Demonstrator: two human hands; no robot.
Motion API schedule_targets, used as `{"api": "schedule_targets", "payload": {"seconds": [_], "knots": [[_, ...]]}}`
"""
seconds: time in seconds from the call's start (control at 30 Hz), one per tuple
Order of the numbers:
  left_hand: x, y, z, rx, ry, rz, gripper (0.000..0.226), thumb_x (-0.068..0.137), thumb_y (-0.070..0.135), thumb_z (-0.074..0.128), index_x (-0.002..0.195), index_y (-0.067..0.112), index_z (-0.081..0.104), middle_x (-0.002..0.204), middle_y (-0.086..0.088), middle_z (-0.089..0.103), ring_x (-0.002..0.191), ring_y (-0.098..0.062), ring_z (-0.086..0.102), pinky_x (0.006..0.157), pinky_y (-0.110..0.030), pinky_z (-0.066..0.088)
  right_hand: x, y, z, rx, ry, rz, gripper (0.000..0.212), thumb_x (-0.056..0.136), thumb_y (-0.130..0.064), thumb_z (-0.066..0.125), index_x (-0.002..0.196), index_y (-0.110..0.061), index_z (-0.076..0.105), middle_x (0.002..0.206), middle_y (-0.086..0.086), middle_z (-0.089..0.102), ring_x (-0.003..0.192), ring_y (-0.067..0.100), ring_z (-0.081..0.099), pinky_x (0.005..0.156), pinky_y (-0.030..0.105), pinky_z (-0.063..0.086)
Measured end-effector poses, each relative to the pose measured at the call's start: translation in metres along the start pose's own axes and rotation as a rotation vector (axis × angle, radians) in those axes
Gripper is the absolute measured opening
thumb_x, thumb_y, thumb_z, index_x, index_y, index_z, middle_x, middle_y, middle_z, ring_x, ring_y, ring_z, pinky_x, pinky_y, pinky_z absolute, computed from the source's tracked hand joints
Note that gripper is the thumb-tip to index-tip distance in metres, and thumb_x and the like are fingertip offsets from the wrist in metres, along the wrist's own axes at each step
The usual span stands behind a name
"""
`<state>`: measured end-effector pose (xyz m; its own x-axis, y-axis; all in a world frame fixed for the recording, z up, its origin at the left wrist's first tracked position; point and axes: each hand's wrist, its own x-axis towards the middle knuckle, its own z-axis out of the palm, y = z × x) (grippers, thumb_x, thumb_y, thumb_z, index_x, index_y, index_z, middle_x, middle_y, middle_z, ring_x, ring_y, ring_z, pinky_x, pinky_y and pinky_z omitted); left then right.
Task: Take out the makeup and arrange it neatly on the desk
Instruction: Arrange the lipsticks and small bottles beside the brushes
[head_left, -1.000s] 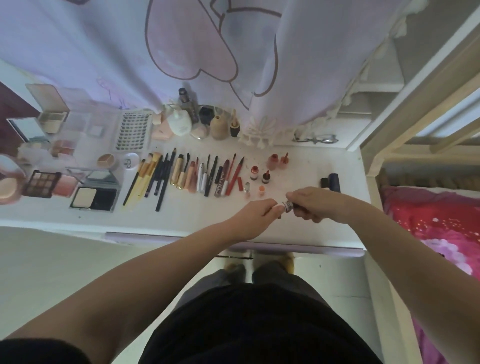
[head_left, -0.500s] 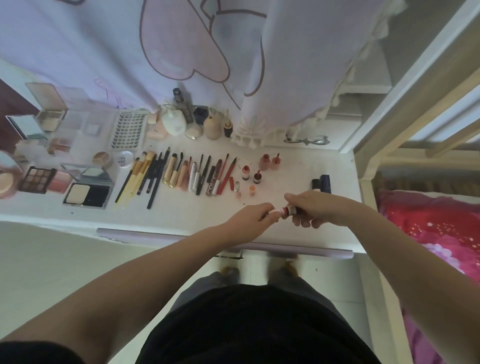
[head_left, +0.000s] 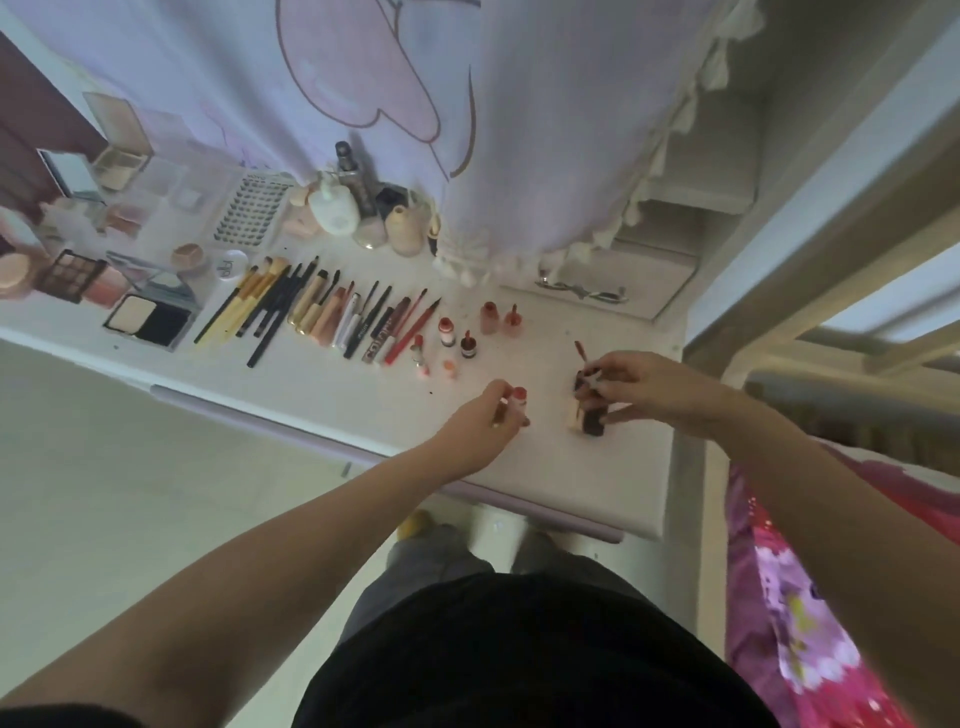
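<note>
Over the white desk (head_left: 363, 400), my left hand (head_left: 483, 421) pinches a small red lip-tint bottle (head_left: 518, 399) just above the surface. To its right, my right hand (head_left: 649, 387) pinches a dark-capped applicator wand (head_left: 582, 358) whose red tip points away from me. Right below those fingers are two dark tubes (head_left: 592, 418) on the desk. Laid out in a row are brushes and pencils (head_left: 291, 306) and lip pens (head_left: 384, 327). Several small red and pink bottles (head_left: 467, 338) stand beside the row.
Palettes and compacts (head_left: 145, 312) lie at the left, with pale bottles (head_left: 363, 213) at the back under a hanging lilac curtain (head_left: 519, 130). Glasses (head_left: 582, 291) lie at the back right. A bed with a pink cover (head_left: 810, 597) is on the right.
My hands were together on one small bottle; now they are apart. The left keeps the bottle, the right has drawn out the wand and moved right to the dark tubes. The view has tilted.
</note>
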<state>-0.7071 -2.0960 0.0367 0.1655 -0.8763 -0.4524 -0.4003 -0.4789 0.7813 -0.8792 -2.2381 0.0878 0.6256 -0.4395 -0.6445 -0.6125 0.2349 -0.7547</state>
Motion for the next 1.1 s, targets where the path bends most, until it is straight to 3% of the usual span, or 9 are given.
{"api": "schedule_targets", "payload": {"seconds": [0.07, 0.13, 0.27, 0.53, 0.63, 0.8, 0.9, 1.0, 1.1], "knots": [[0.014, 0.004, 0.010, 0.047, 0.199, 0.016, 0.031, 0.098, 0.036, 0.042, 0.118, 0.014, 0.050, 0.110, -0.003, 0.062, 0.095, -0.015, 0.060, 0.085, -0.028, 0.047, 0.018, 0.003, 0.005, -0.129, 0.139, -0.087, 0.016, 0.096, -0.013, 0.051, 0.112, -0.013, 0.049, 0.113, 0.005, 0.066, 0.102, 0.018, 0.063, 0.087, 0.031, 0.051], [0.028, 0.012, 0.016, 0.065, 0.388, 0.009, 0.029, 0.097, 0.034, 0.047, 0.117, 0.015, 0.055, 0.102, -0.001, 0.053, 0.084, -0.011, 0.053, 0.075, -0.021, 0.040, 0.037, 0.004, 0.009, -0.347, 0.293, -0.172, 0.017, 0.094, -0.020, 0.055, 0.111, -0.017, 0.051, 0.113, 0.000, 0.062, 0.100, 0.015, 0.059, 0.081, 0.026, 0.044], [0.054, 0.021, 0.024, 0.021, 0.533, -0.043, 0.024, 0.095, 0.024, 0.050, 0.117, 0.015, 0.057, 0.100, -0.004, 0.053, 0.081, -0.013, 0.049, 0.074, -0.024, 0.039, 0.077, 0.005, 0.015, -0.569, 0.454, -0.285, 0.024, 0.090, -0.024, 0.060, 0.113, -0.018, 0.059, 0.112, 0.006, 0.052, 0.086, 0.015, 0.054, 0.076, 0.022, 0.039], [0.077, 0.015, 0.030, 0.084, 0.535, -0.117, 0.030, 0.097, 0.026, 0.045, 0.125, 0.015, 0.049, 0.112, -0.008, 0.051, 0.088, -0.027, 0.056, 0.078, -0.039, 0.049, 0.116, 0.015, 0.017, -0.689, 0.436, -0.290, 0.021, 0.090, -0.019, 0.055, 0.109, -0.012, 0.059, 0.110, 0.011, 0.055, 0.099, 0.027, 0.054, 0.082, 0.029, 0.043], [0.077, 0.016, 0.031, 0.075, 0.533, -0.130, 0.031, 0.097, 0.028, 0.045, 0.125, 0.014, 0.048, 0.110, -0.007, 0.052, 0.085, -0.023, 0.056, 0.073, -0.035, 0.047, 0.115, 0.015, 0.016, -0.680, 0.407, -0.277, 0.029, 0.089, -0.017, 0.057, 0.117, -0.012, 0.056, 0.116, 0.012, 0.053, 0.103, 0.026, 0.054, 0.086, 0.028, 0.042], [0.056, 0.019, 0.037, 0.085, 0.528, -0.154, 0.014, 0.097, 0.029, 0.046, 0.100, 0.015, 0.043, 0.080, 0.003, 0.050, 0.062, -0.009, 0.045, 0.057, -0.023, 0.036, 0.099, 0.014, -0.003, -0.651, 0.356, -0.216, 0.035, 0.091, -0.009, 0.051, 0.126, -0.011, 0.051, 0.122, 0.009, 0.053, 0.107, 0.020, 0.054, 0.084, 0.021, 0.037], [0.045, 0.029, 0.056, 0.196, 0.428, -0.095, 0.016, 0.098, 0.030, 0.043, 0.102, 0.015, 0.048, 0.088, 0.003, 0.053, 0.074, -0.012, 0.050, 0.065, -0.022, 0.037, 0.086, 0.017, -0.015, -0.701, 0.359, -0.235, 0.029, 0.091, -0.007, 0.048, 0.117, -0.011, 0.059, 0.118, 0.009, 0.058, 0.105, 0.022, 0.056, 0.083, 0.022, 0.038], [0.054, 0.037, 0.076, 0.437, 0.344, -0.072, 0.029, 0.098, 0.036, 0.039, 0.107, 0.011, 0.050, 0.104, -0.006, 0.054, 0.093, -0.024, 0.052, 0.076, -0.032, 0.038, 0.076, 0.020, -0.017, -0.703, 0.354, -0.258, 0.026, 0.092, -0.007, 0.046, 0.112, -0.011, 0.062, 0.116, 0.009, 0.061, 0.101, 0.020, 0.056, 0.080, 0.021, 0.037], [0.061, 0.036, 0.080, 0.568, 0.323, -0.122, 0.035, 0.098, 0.038, 0.037, 0.108, 0.009, 0.051, 0.108, -0.009, 0.053, 0.099, -0.027, 0.050, 0.077, -0.033, 0.034, 0.069, 0.020, -0.013, -0.693, 0.332, -0.265, 0.026, 0.093, -0.007, 0.045, 0.111, -0.010, 0.062, 0.116, 0.009, 0.061, 0.103, 0.021, 0.056, 0.080, 0.020, 0.037]]}}
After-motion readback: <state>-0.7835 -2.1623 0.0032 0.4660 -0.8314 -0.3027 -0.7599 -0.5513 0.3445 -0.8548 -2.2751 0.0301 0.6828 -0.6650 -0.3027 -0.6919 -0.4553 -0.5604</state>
